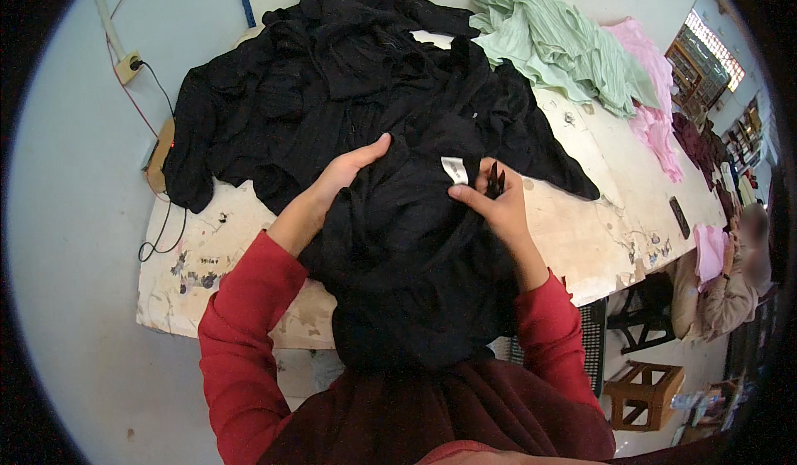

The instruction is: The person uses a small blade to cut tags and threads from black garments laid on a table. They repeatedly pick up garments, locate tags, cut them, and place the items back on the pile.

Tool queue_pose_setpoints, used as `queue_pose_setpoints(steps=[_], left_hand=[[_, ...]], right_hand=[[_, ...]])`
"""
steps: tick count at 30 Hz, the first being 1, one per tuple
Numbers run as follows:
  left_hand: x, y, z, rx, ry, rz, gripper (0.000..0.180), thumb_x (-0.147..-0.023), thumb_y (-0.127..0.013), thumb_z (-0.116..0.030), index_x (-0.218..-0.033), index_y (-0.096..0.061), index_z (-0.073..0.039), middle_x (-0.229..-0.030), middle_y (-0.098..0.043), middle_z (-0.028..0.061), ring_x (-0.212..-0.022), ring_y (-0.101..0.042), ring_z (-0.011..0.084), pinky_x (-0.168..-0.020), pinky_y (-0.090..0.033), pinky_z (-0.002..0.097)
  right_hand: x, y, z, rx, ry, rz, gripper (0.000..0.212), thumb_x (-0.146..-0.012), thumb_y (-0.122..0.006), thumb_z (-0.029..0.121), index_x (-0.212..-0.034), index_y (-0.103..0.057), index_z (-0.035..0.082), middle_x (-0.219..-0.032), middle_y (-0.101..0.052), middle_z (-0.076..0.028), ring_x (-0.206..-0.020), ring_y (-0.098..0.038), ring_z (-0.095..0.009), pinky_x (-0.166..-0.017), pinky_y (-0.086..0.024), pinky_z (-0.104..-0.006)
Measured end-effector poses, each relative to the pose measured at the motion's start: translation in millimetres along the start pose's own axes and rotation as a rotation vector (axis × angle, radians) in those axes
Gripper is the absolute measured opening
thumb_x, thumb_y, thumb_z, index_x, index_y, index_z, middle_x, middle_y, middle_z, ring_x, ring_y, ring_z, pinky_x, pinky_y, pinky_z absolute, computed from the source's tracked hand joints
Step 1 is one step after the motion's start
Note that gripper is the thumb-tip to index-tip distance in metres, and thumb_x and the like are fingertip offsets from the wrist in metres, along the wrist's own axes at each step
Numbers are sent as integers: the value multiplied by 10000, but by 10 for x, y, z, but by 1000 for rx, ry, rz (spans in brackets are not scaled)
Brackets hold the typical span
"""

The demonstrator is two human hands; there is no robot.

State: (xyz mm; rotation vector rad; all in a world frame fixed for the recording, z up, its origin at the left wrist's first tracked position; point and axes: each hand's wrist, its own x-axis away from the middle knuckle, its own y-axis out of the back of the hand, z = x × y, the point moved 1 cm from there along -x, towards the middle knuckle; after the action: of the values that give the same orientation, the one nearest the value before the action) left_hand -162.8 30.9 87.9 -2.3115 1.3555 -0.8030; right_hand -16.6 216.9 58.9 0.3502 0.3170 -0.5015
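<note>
A black garment point(390, 237) of thin, crinkled cloth is held up in front of me, its lower part hanging over the table's front edge. My left hand point(344, 174) grips its left side, thumb on top, the other fingers hidden under the cloth. On the other side, my right hand point(504, 208) is closed on the garment, with the thumb beside a small white label point(453, 170). Dark pointed thread snips point(496, 180) stick up from the same hand; their handles are hidden.
More black garments point(307, 75) lie heaped on the worn, pale table point(614, 216). Beyond are a mint-green garment point(556, 46) and pink cloth point(652, 83). A dark remote-like object point(679, 217) lies near the right edge. A person point(726, 291) sits at right, near a stool point(643, 394).
</note>
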Motion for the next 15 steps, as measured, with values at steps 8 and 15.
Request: queue_pose_setpoints(steps=[8, 15], left_hand=[[183, 14, 103, -23, -182, -66, 607, -956, -433, -453, -1233, -491, 83, -1210, -559, 174, -1029, -590, 228, -931, -466, 318], [296, 38, 93, -192, -203, -24, 581, -963, -420, -454, -1140, -557, 82, -1159, -596, 157, -1012, -594, 207, -913, -464, 308]], right_hand=[[-168, 130, 55, 202, 230, 73, 427, -646, -605, -71, -1045, -621, 79, -679, -430, 11, -641, -420, -81, -636, -379, -212], [-264, 300, 160, 107, 297, 27, 552, -614, -497, -101, -1125, -577, 91, -822, -501, 7, -813, -495, -91, -751, -383, -219]])
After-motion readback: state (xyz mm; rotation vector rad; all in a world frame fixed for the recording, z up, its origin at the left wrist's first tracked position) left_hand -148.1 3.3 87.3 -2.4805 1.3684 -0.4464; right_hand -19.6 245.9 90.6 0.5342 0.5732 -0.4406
